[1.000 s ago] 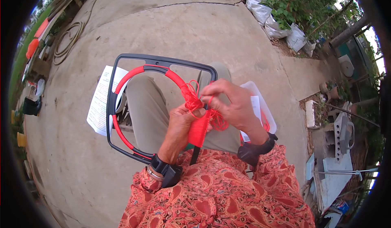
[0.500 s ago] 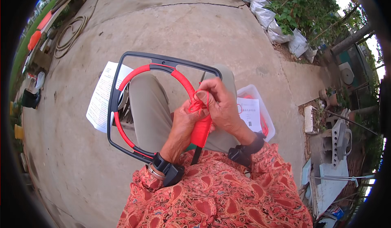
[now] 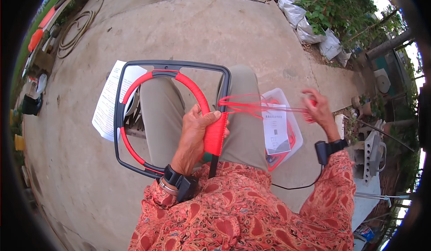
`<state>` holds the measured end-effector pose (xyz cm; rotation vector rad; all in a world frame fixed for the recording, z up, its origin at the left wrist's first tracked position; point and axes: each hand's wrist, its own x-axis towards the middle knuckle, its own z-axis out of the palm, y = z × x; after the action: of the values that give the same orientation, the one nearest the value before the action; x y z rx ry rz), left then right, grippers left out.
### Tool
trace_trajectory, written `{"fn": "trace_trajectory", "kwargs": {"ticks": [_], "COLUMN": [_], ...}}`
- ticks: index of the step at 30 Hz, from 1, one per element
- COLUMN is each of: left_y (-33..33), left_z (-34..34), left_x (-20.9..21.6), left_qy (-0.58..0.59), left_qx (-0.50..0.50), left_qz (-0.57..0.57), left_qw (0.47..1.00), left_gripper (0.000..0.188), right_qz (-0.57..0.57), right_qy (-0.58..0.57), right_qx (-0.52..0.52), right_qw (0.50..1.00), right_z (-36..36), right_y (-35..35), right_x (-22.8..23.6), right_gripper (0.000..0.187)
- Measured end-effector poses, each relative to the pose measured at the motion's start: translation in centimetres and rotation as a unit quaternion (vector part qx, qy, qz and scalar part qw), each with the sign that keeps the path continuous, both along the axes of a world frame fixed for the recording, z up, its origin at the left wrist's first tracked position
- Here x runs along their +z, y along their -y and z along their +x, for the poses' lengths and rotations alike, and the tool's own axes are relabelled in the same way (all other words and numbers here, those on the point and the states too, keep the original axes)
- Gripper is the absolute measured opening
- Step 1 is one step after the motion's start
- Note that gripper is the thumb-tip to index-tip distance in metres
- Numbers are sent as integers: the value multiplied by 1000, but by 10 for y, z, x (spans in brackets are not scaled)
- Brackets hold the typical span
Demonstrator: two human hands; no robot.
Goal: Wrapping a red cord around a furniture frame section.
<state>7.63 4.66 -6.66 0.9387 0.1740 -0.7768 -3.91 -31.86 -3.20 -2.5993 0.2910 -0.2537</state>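
Across my lap lies a black rounded-square frame [image 3: 116,121] with an inner ring [image 3: 191,86], partly wrapped in red cord. My left hand [image 3: 192,136] is closed round the broad red-wrapped section [image 3: 216,132] on the frame's right side, thumb on top. Out to the right, my right hand [image 3: 319,112] is closed on a small bundle of red cord and slightly blurred. Several strands of red cord [image 3: 251,103] stretch from the wrapped section to that hand, some looping loosely. Fingers behind the wrapping are mostly hidden.
A white plastic tub [image 3: 295,150] holding a printed sheet [image 3: 275,132] and red material stands right of my knees. Another printed paper [image 3: 105,103] lies to the left. Farther off are a coiled hose [image 3: 74,40], silvery sacks [image 3: 310,31] and concrete blocks [image 3: 371,157].
My right hand has moved from beside the left hand far out to the right, drawing the red strands out sideways. The frame has shifted slightly left; my left hand still grips it.
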Motion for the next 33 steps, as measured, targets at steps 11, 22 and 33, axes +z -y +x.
{"fn": "trace_trajectory", "kwargs": {"ticks": [11,22,33], "left_y": [5,10,1], "left_z": [1,-5,1], "left_x": [-1,5,2], "left_qy": [39,56,29], "left_qx": [-15,-12,6], "left_qz": [37,30,2], "left_qw": [998,998,1000], "left_gripper": [27,27,30], "right_qz": [-120,342,254], "right_qy": [-25,-136,-222], "right_qx": [-179,30,-199], "right_qw": [976,929,920], "right_z": [-96,58,-124], "right_y": [65,-158,48], "right_x": [-84,-12,-102], "right_gripper": [17,22,22]}}
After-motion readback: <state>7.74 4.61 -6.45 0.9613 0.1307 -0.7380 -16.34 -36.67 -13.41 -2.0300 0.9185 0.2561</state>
